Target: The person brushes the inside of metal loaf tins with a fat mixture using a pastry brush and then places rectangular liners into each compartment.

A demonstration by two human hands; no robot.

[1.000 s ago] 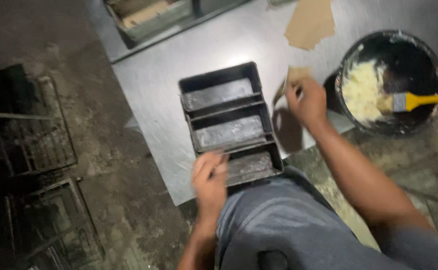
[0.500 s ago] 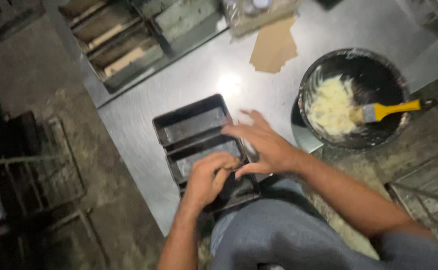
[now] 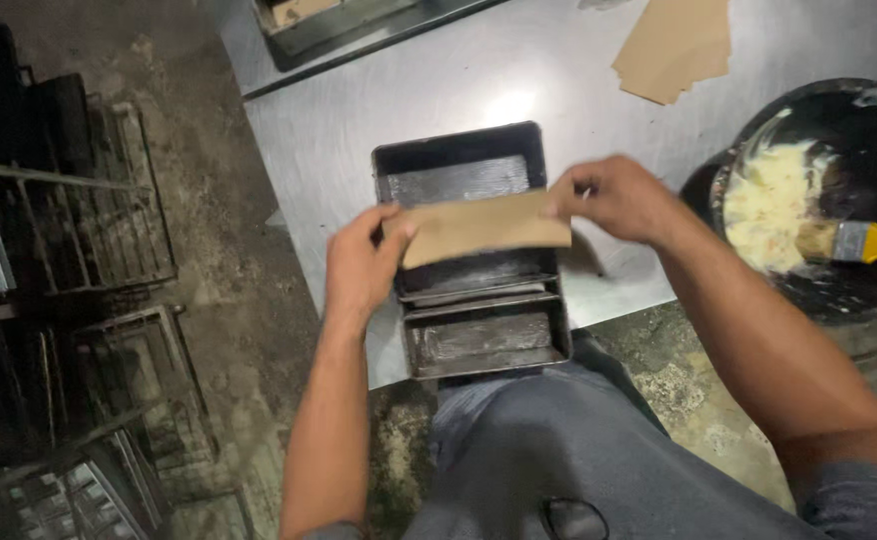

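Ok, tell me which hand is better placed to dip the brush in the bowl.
Right hand: it holds the paper strip's end nearest the brush and bowl; the left hand is farther.

Both bare arms reached forward from the lower edge of the view, forearms angled inward toward each other. The left hand (image 3: 364, 265) was held palm-down, wrist straight, its thumb and fingers pinched together at the tips. The right hand (image 3: 614, 198) sat a little farther forward, knuckles up, fingers curled and pinched likewise. The two hands were level and well apart, thumbs pointing toward one another.
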